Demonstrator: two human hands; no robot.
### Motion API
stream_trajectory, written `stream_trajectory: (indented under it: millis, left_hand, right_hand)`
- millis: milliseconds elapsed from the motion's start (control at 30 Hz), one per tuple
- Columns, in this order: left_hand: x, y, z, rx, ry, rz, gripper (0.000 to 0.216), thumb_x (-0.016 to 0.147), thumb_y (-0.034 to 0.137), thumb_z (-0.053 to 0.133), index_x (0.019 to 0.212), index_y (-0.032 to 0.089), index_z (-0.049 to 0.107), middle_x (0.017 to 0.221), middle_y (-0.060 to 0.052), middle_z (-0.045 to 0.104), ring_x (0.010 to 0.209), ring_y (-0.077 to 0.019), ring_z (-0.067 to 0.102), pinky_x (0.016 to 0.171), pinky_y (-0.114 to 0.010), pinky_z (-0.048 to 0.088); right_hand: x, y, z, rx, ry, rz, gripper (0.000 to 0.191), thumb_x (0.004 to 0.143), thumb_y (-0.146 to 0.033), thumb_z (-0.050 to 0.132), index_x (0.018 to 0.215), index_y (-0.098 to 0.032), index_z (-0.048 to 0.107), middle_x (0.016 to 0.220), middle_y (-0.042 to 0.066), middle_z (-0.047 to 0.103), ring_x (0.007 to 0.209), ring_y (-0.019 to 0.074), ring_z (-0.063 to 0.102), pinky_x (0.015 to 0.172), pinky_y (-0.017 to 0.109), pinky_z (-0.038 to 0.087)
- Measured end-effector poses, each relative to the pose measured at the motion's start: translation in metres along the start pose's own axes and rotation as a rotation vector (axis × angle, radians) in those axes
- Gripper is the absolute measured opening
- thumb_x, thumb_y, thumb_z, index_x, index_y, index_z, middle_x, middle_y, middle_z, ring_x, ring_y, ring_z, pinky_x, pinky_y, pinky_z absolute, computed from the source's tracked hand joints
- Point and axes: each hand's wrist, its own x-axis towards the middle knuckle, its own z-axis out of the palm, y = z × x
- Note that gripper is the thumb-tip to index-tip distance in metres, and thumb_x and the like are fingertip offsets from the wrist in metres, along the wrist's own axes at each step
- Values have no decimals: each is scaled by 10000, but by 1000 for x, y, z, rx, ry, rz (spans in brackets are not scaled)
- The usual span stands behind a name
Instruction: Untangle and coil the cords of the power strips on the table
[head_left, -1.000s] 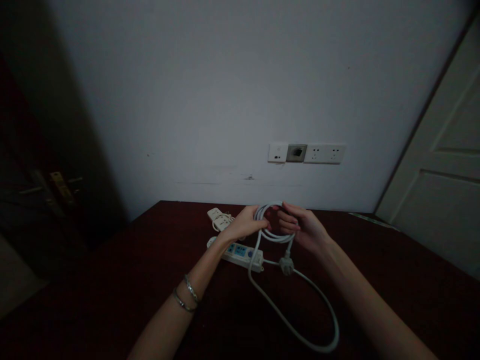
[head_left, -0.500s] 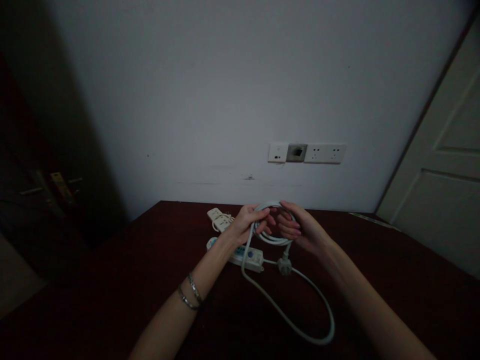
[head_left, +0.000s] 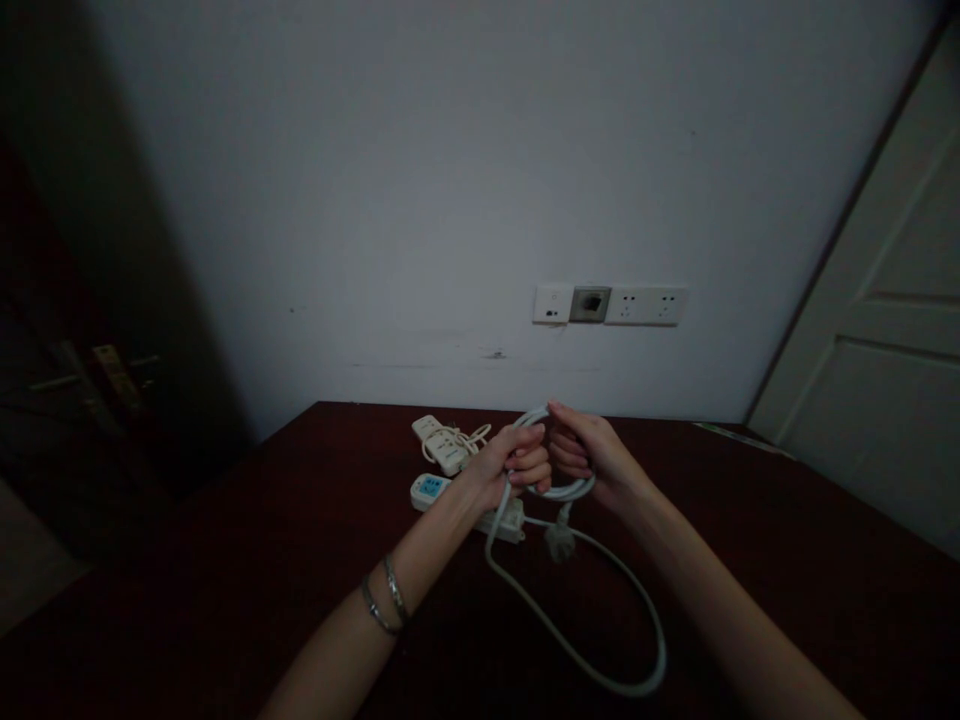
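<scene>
A white power cord (head_left: 576,491) is gathered into a small coil above the table. My left hand (head_left: 523,461) is wrapped round the coil's left side, fingers curled in. On its right side, my right hand (head_left: 581,446) grips the coil with bent fingers. Below the coil dangles the cord's plug (head_left: 559,540), slightly blurred. One long loop of cord sweeps forward and to the right, then back to a white power strip (head_left: 504,520) with blue sockets. My left wrist and forearm hide part of that strip.
A second white power strip (head_left: 442,446) with its own tied cord lies behind the first on the dark red table (head_left: 300,520). Wall sockets (head_left: 641,306) sit above the table's back edge. A white door (head_left: 892,340) stands at the right.
My left fingers have closed round the coil, having been more spread before. Both hands have come nearer each other, and the plug has swung slightly left and down.
</scene>
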Motion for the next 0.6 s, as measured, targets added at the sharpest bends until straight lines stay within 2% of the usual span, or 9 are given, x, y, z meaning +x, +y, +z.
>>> stream_trajectory:
  millis: [100,200,267,400,600]
  left_hand:
    - [0,0,2,-118,32,-6,539,812,527,488,462,173,283,311,92,229,263,-34,181,377,-198,356]
    - [1,4,4,-167,104,-15,582,794,673,350,500,170,351,297,89,219,250,-37,136,300,-169,207]
    - [1,7,5,-172,129,-28,584,791,687,328,528,168,383,293,94,214,245,-37,122,288,-165,162]
    - [1,13,6,-158,174,-55,576,785,669,378,496,172,334,287,93,218,237,-35,142,284,-165,157]
    - [1,26,0,-40,267,-70,593,835,599,347,416,186,273,254,73,213,205,-50,185,275,-185,176]
  right_hand:
    - [0,1,0,56,6,-8,510,711,-434,662,470,-179,292,370,-97,222,311,6,160,289,142,98]
    - [1,0,-3,82,-55,50,430,716,-437,657,525,-166,383,367,-103,240,310,12,177,304,143,124]
    - [1,-2,-7,47,-98,92,369,721,-441,651,589,-158,454,364,-98,291,305,23,244,319,147,191]
    - [0,-8,-13,-98,-145,98,346,727,-470,633,656,-152,515,375,-70,390,383,99,481,402,199,371]
    - [-7,-16,-12,-154,-228,132,347,748,-477,606,697,-138,551,435,-39,457,531,146,596,572,256,451]
